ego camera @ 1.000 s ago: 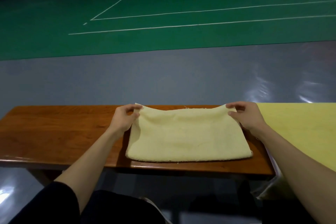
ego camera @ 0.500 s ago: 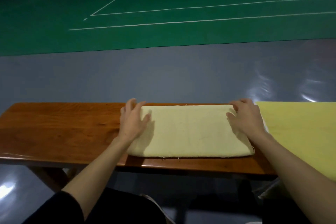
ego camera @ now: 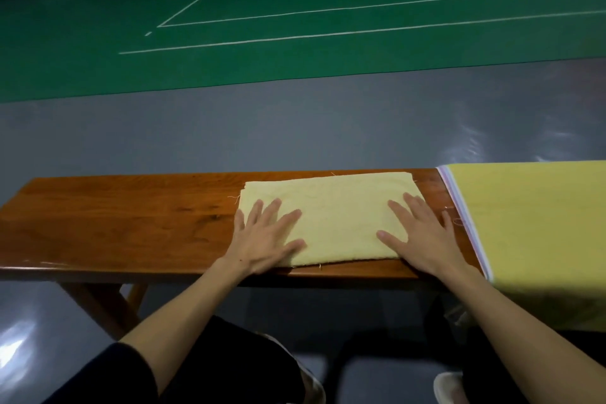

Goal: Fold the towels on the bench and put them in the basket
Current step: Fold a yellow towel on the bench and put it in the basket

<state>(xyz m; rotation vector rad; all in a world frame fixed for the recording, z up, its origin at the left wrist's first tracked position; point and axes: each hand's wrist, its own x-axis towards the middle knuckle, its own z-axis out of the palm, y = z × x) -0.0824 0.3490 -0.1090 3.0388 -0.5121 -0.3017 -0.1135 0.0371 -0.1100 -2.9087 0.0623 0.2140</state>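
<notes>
Towel (ego camera: 331,207) folded flat on table (ego camera: 131,216); left grip (ego camera: 265,239), right grip (ego camera: 423,236) both released, fingers straight, pressing towel's near corners.

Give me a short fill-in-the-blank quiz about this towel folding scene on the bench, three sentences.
1. The pale yellow folded towel lies on the brown wooden ___.
2. The left hand and the right hand both lie flat on the ___.
3. The stack of yellow cloths sits to the towel's ___.
Missing words: bench; towel; right.
</notes>
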